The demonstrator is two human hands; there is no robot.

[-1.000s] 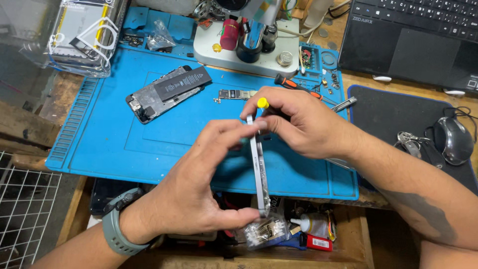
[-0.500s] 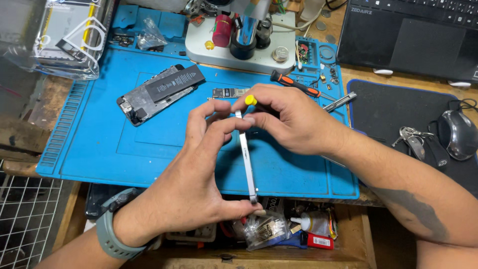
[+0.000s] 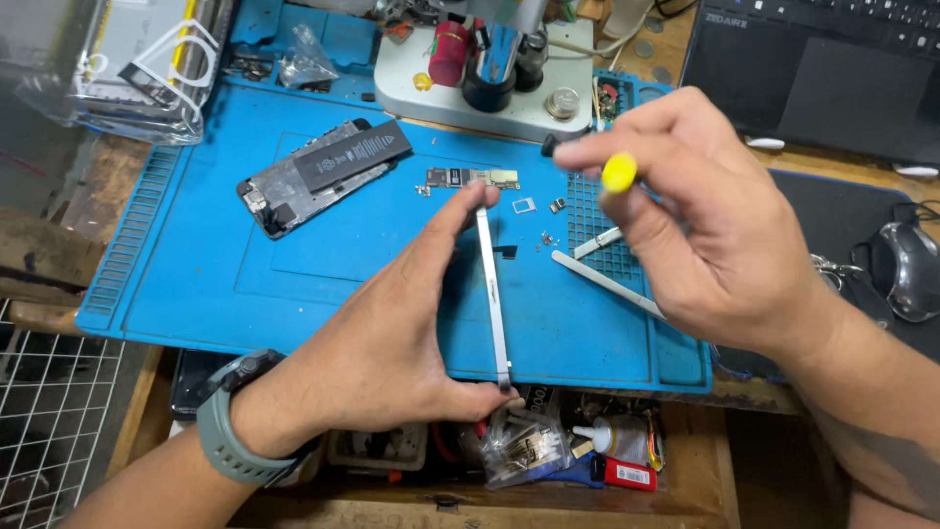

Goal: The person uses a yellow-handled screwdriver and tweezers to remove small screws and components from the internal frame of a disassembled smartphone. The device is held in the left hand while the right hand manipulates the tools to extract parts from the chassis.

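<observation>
My left hand (image 3: 392,333) holds a thin silver phone frame (image 3: 493,294) edge-on, pinched between thumb and fingertips above the blue work mat (image 3: 245,284). My right hand (image 3: 705,225) is lifted to the right of the frame and grips a small screwdriver with a yellow cap (image 3: 618,172). An opened phone body with a black battery (image 3: 323,171) lies on the mat at upper left. A small circuit board (image 3: 473,179) lies just beyond the frame's top end.
A microscope base (image 3: 490,88) stands at the mat's back edge. Metal tweezers (image 3: 607,284) and tiny loose parts (image 3: 534,208) lie on the mat. A laptop (image 3: 822,69), a mouse (image 3: 906,269), a plastic bag (image 3: 127,69), and a glue bottle (image 3: 607,439) in the drawer are nearby.
My right hand has pulled the screwdriver away from the frame's top end, up and to the right. My left hand still holds the frame edge-on.
</observation>
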